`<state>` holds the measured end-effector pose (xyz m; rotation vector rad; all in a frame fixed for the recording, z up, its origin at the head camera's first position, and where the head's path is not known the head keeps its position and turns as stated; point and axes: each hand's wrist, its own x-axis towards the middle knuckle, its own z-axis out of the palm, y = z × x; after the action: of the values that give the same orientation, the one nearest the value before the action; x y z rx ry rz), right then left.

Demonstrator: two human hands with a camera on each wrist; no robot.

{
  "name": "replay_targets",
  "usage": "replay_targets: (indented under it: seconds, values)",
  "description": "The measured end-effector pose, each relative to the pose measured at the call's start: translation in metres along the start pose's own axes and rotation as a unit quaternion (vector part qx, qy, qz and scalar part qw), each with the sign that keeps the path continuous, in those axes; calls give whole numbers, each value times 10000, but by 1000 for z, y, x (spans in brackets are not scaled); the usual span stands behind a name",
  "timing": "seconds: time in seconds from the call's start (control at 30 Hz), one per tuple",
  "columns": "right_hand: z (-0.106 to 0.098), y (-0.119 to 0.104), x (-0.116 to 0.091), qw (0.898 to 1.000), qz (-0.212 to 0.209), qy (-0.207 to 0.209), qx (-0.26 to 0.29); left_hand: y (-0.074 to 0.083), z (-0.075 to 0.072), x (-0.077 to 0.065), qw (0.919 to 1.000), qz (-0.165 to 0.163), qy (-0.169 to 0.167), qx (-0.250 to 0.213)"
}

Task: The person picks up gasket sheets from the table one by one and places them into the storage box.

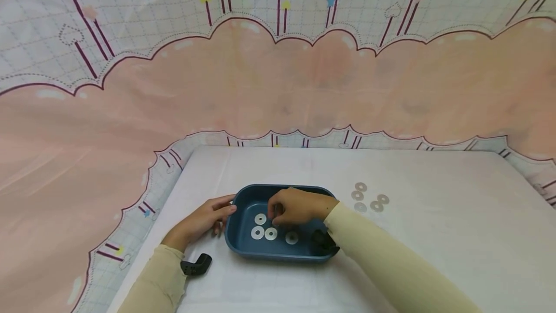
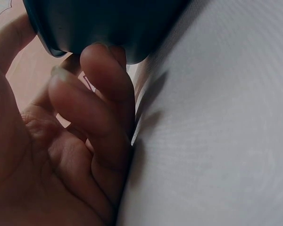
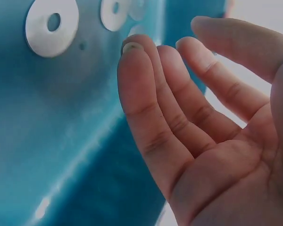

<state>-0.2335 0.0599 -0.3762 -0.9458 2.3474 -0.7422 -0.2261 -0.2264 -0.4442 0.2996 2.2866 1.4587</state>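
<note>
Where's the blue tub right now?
In the head view, the blue tub sits on the white table, below the picture's middle, the left hand touching its left end and washers inside.

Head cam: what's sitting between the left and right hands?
In the head view, the left wall of the blue tray, then its floor with one washer; two more washers lie slightly nearer the person.

No lettering, brand, number or sign can be read: not on the blue tray (image 1: 282, 257) at six o'clock, its metal washers (image 3: 39, 30), the black device (image 1: 197, 265) at seven, or the printed backdrop (image 1: 304, 86) at twelve.
</note>
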Motion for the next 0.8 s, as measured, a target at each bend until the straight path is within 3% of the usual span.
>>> replay_targets:
  seconds: [0.27, 0.5, 0.8]
  values:
    - [-13, 1, -27, 9984, -384, 401, -79, -1, 0, -1, 10000, -64, 47, -51]
    - [-17, 11, -55, 9964, -394, 744, -64, -1, 0, -1, 10000, -54, 15, -44]
    - [-19, 30, -87, 9921, -454, 1080, 455, -5, -2, 1, 9999, -97, 23, 22]
